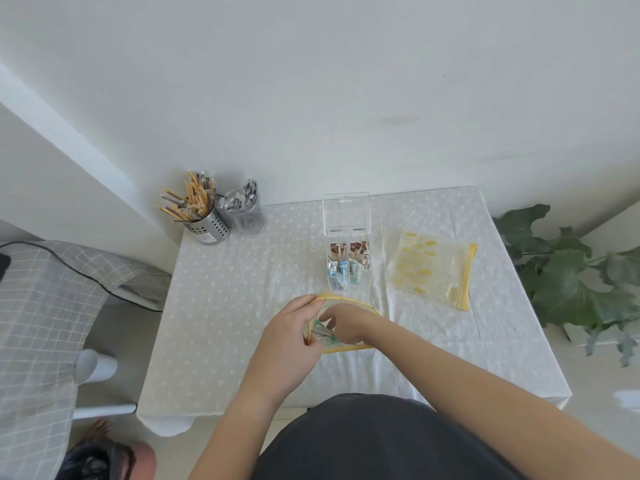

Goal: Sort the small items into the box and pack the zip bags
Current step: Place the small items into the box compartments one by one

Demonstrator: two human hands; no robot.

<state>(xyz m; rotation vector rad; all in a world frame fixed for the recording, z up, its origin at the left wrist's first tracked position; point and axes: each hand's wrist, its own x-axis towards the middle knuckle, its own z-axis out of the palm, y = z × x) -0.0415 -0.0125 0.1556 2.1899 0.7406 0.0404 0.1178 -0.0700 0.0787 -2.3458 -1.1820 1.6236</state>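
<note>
The left hand pinches open the yellow-edged zip bag; the right hand reaches inside it (grip unclear), near the clear compartment box on the worktop.

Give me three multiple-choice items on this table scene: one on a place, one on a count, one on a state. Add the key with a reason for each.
1. The flat zip bag lies:
A. to the right of the clear box
B. inside a metal cup
C. on the floor

2. Count the holders at the far left corner of the table:
A. one
B. two
C. four

3. The left hand:
A. lies flat on the cloth
B. grips the rim of the near zip bag
C. lifts a lid

Key:
1 A, it lies on the cloth off the box's right side.
2 B, a perforated metal one and a greyish one stand side by side.
3 B, its fingers pinch the yellow rim.
</note>
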